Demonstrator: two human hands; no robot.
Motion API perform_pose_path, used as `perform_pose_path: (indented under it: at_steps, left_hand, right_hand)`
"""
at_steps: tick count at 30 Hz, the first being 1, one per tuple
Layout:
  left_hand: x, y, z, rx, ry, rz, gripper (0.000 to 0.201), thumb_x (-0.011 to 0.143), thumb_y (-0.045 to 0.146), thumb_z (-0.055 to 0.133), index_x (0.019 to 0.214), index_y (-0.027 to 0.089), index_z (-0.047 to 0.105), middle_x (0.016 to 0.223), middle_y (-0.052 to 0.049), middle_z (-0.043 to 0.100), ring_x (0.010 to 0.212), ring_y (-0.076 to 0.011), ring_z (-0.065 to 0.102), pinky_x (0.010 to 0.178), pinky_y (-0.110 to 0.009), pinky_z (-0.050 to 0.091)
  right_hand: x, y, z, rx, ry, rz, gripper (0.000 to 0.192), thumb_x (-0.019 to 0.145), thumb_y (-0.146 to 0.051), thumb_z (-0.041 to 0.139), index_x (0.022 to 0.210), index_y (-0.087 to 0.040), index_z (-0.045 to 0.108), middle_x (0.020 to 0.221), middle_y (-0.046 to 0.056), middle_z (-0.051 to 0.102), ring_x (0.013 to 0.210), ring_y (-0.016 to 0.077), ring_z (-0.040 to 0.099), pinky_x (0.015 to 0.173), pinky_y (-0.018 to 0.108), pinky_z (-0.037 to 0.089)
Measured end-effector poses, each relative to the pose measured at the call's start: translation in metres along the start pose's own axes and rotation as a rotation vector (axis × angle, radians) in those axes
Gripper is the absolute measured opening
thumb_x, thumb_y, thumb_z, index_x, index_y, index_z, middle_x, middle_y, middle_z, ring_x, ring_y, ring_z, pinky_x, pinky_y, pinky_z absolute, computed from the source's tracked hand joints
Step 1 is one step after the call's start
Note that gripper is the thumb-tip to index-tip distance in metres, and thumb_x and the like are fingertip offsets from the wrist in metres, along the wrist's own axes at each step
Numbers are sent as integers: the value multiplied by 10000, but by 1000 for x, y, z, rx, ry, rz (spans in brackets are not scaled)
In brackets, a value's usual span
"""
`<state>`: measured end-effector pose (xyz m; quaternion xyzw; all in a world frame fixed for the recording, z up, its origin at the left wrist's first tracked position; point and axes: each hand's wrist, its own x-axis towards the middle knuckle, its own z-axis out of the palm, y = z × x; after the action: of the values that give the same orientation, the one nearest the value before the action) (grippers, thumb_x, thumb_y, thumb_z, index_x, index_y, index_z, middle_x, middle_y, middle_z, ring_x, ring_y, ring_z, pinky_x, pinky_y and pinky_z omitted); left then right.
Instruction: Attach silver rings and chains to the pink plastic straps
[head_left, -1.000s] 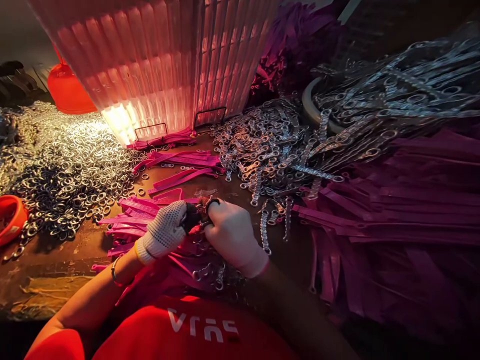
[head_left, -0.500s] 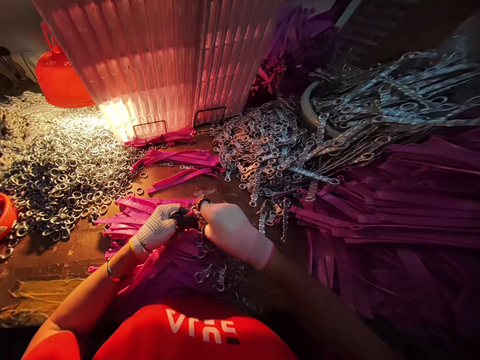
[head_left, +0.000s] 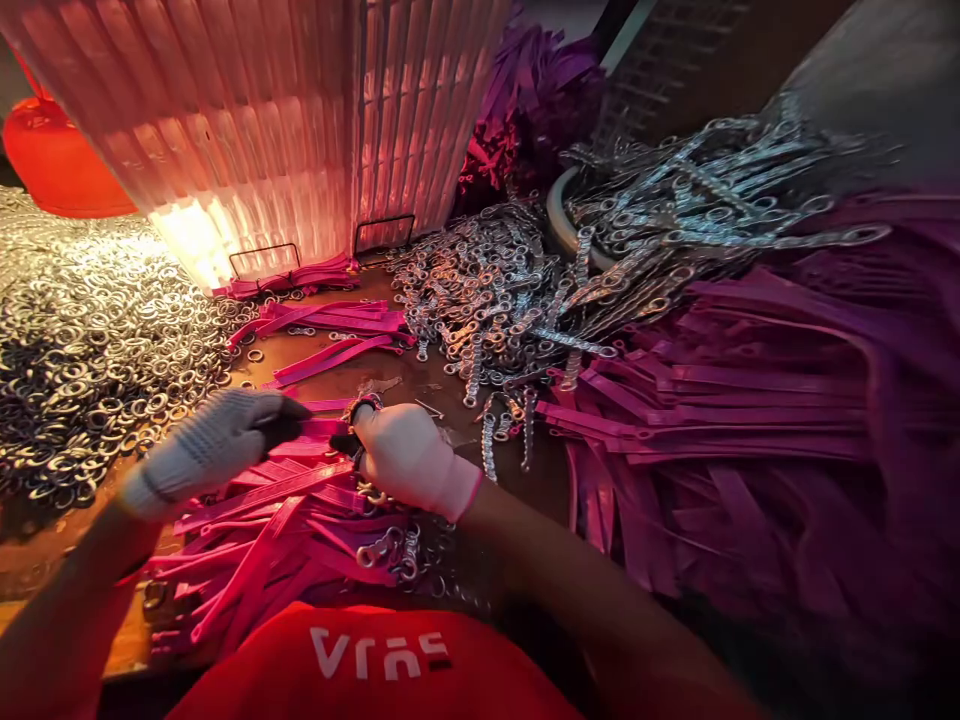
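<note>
My left hand [head_left: 206, 445], in a pale dotted glove with dark fingertips, is over the left side of a heap of pink straps [head_left: 270, 490]. It is blurred, its fingers stretch to the right, and nothing shows in them. Across a gap, my right hand [head_left: 409, 450], in a plain pale glove, is closed with its thumb pressed inward. A pink strap [head_left: 319, 427] runs up to its dark fingertips and appears pinched there. Small metal pieces show at those fingers, partly hidden. Below the right hand lie several metal links [head_left: 390, 550].
Loose metal rings [head_left: 112, 350] are heaped at the left. Short chains [head_left: 487, 290] pile up behind, beside a round container [head_left: 559, 215] of long chains. Purple-pink straps [head_left: 712, 400] cover the right. A ribbed translucent panel [head_left: 247, 150] and a red container [head_left: 64, 160] stand at the back.
My hands were together; now they are apart. My left hand has moved left, off the right hand. The whole view has shifted, so the surroundings appear farther left.
</note>
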<state>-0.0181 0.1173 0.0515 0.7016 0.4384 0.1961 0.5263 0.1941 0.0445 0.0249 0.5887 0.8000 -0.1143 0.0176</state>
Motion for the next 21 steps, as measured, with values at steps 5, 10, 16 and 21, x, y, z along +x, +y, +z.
perform_pose_path:
  at_steps: [5,10,16,21]
  left_hand:
    - [-16,-12,-19,-373,212,-230,311,636,120,760,937,186,805,654,-46,696,409,-67,423,334,-150,295]
    - [8,-22,34,-877,-1,-385,241,698,243,794,905,127,754,620,-32,604,389,-32,362,307,-126,229]
    - [54,-20,74,-904,-192,-389,304,727,334,772,939,121,721,685,-25,602,418,-39,388,321,-130,203]
    - [87,-38,59,-180,-50,-13,250,756,309,691,938,155,765,629,-32,636,501,-118,510,443,-196,379]
  right_hand:
    - [-11,57,18,38,97,-33,267,897,-274,549,1096,-159,684,1090,141,705,998,248,617,822,324,426]
    - [1,144,39,-258,121,370,308,869,-134,494,1073,-104,723,1167,200,665,1072,298,557,826,373,389]
    - [32,168,53,-316,30,293,369,922,-96,403,1062,-89,744,1194,229,658,1158,335,521,880,432,358]
    - [32,170,52,-331,-30,350,316,868,-96,480,1041,-74,743,1101,247,684,1070,338,585,842,434,380]
